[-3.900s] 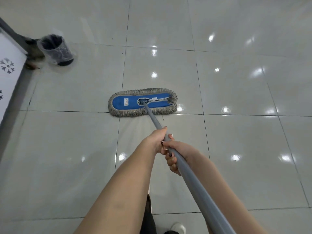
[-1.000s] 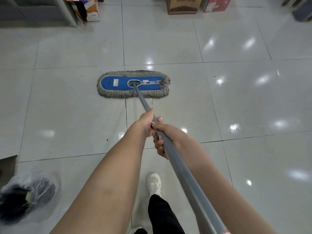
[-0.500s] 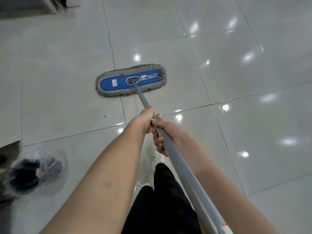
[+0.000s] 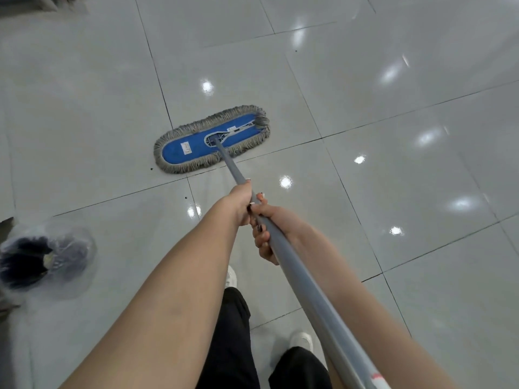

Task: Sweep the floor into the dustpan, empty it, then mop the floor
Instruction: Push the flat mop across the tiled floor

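A flat mop with a blue pad and grey fringe (image 4: 196, 144) lies on the glossy grey tile floor (image 4: 393, 164), tilted with its right end farther away. Its grey handle (image 4: 297, 265) runs from the pad toward the lower right. My left hand (image 4: 238, 203) grips the handle higher up the pole toward the pad. My right hand (image 4: 266, 228) grips it just behind, fingers curled under the pole. Both forearms stretch forward from the bottom of the view.
A small bin lined with a clear plastic bag (image 4: 42, 259) stands on the floor at the left. My black trousers (image 4: 233, 338) and white shoes (image 4: 302, 339) show below. A few dark specks (image 4: 151, 169) lie near the mop's left end.
The view has swung to the right and the mop pad now sits more tilted and closer to centre. The bin stays at the left. Both hands keep the same grip.
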